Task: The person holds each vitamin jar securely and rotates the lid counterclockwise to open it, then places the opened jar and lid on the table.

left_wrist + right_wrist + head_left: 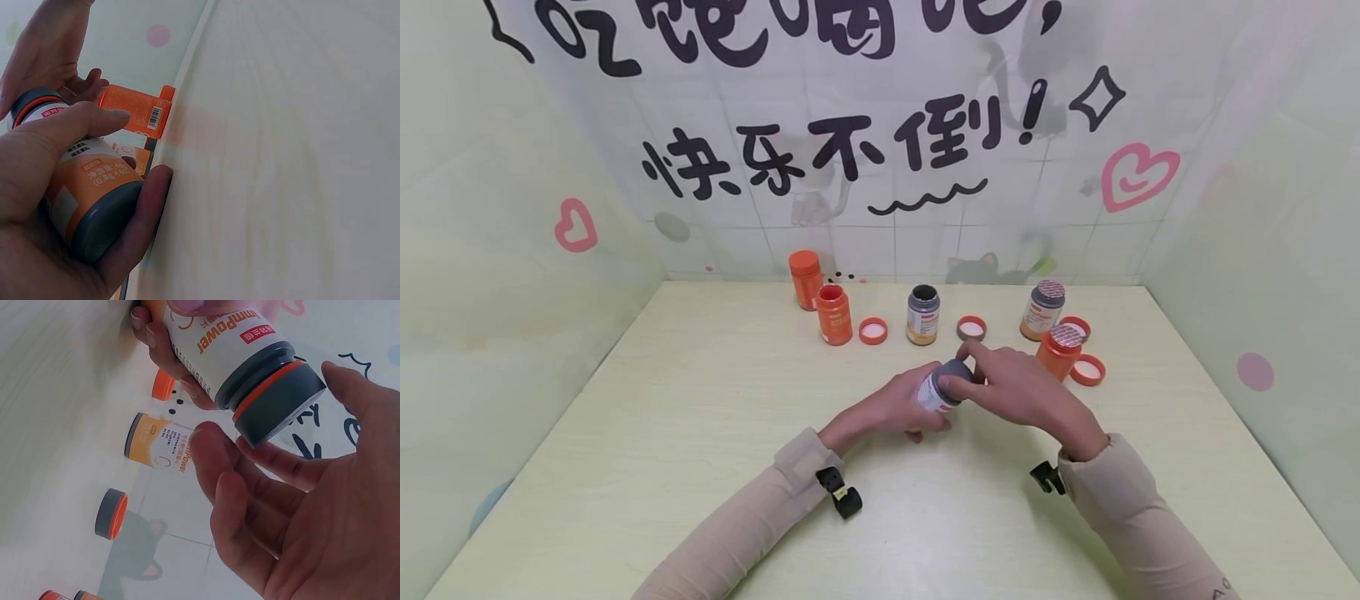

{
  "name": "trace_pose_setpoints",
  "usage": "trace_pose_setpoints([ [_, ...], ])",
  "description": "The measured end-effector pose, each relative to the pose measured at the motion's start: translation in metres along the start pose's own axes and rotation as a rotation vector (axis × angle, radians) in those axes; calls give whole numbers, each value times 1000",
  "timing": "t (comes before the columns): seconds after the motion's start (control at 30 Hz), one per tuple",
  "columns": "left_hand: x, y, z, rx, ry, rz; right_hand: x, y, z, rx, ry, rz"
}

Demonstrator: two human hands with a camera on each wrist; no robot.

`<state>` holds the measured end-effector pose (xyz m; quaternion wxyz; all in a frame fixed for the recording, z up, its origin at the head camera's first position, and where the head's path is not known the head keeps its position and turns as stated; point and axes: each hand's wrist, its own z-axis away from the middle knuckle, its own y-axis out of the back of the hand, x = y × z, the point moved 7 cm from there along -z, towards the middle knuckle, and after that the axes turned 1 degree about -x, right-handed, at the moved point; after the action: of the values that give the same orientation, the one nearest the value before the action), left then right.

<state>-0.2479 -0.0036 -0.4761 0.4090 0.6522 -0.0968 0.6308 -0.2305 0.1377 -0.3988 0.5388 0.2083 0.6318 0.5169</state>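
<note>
My left hand [904, 406] grips a grey pill bottle [103, 181] with a white and orange label, its fingers and thumb wrapped round the body. The bottle is held tilted above the table, cap end toward the right hand. On its neck sits a grey bottle cap [281, 403], with an orange ring showing below it. My right hand [1018, 385] has its thumb and fingers at opposite edges of this cap, pinching it. In the right wrist view the other right fingers [234, 500] are bent below the cap.
Behind stand an open orange bottle [835, 321], a capped orange bottle [806, 283] and an open grey bottle [922, 321]. A grey bottle [1042, 312] and an orange bottle [1058, 357] with sealed mouths stand right. Loose caps [873, 332] lie beside them. Walls border the table [700, 400].
</note>
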Motion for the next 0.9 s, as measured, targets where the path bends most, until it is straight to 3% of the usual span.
trace_pose_setpoints([
  [0.9,0,0,1,-2,-9,1,-1,-1,-1,-3,-1,42],
])
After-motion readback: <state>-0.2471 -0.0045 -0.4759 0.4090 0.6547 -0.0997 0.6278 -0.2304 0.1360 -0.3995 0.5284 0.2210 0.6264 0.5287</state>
